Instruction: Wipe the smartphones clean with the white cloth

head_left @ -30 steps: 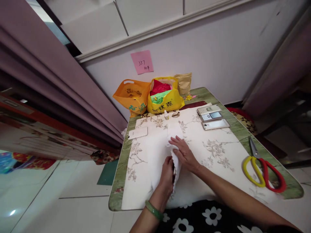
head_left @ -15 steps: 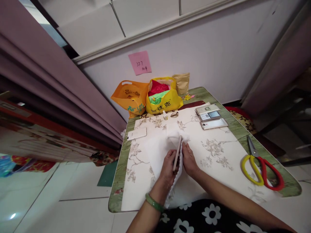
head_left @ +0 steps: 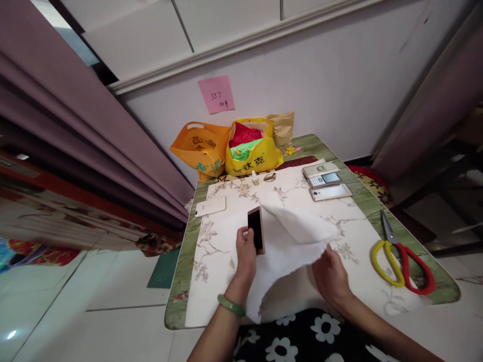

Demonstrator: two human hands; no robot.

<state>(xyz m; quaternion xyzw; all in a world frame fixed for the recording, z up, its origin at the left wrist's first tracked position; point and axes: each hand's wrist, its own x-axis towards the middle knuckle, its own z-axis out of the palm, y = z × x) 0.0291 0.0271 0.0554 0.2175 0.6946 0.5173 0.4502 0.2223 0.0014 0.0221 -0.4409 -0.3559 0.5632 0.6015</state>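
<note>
My left hand [head_left: 245, 250], with a green bangle on the wrist, is closed round the lower end of a dark-screened phone [head_left: 256, 230] and holds it above the table, screen up. My right hand [head_left: 332, 277] grips the edge of a white cloth [head_left: 292, 232] and lifts it off to the right, so the cloth hangs in a sheet between my hands. Both hands are over a flower-printed white sheet [head_left: 335, 226] that covers the green table [head_left: 441, 284].
A white phone [head_left: 210, 206] lies at the table's left edge. Three more phones [head_left: 327, 180] lie at the back right. Yellow-and-red scissors [head_left: 400, 251] rest at the right edge. Orange bag [head_left: 199, 148], yellow bag [head_left: 252, 148], a brown pouch and a small bottle stand by the wall.
The phone was wrapped in the cloth under both hands, then stood on edge between them. Now my left hand holds it bare, and my right hand has pulled the cloth away rightward.
</note>
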